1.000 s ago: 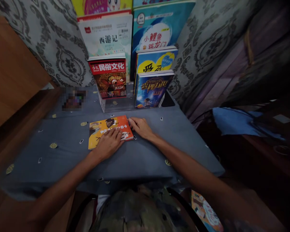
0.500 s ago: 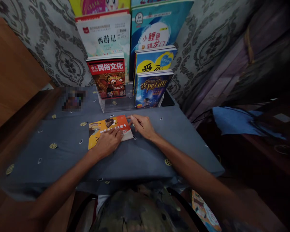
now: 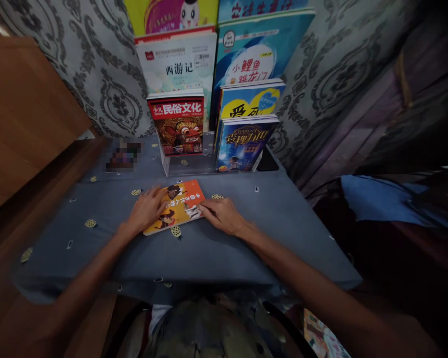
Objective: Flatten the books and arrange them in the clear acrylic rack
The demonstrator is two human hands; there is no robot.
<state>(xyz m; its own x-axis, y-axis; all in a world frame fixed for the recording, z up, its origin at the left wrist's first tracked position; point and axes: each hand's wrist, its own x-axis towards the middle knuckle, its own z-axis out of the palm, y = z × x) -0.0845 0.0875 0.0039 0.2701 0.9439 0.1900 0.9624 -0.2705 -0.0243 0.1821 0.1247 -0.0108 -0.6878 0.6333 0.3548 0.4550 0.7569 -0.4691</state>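
The orange paperback point(image 3: 179, 205) lies flat on the grey-blue tablecloth point(image 3: 246, 248), near the middle of the table, turned askew so its long edges run diagonally. The left hand point(image 3: 146, 210) rests palm down on the book's left end, fingers spread over the cover and table edge of it; the right hand point(image 3: 223, 215) lies flat with fingertips touching the book's right corner. Neither hand is closed around the book: both are open and pressing or steadying it from opposite ends, apart from each other with the cover between. That two-sided contact looks suited to sliding or rotating a thin book on cloth. Cover glossy, soft-bound, thin, with cartoon figures; cloth matte, dotted with small yellow round motifs. Behind, a clear acrylic stand point(image 3: 179, 166) holds upright books in stepped rows, lowest in front: a red-titled book with a mask picture point(image 3: 179, 124) and a dark blue book point(image 3: 242, 141), both leaning back so covers show. Patterned grey curtain point(image 3: 97, 74) behind.
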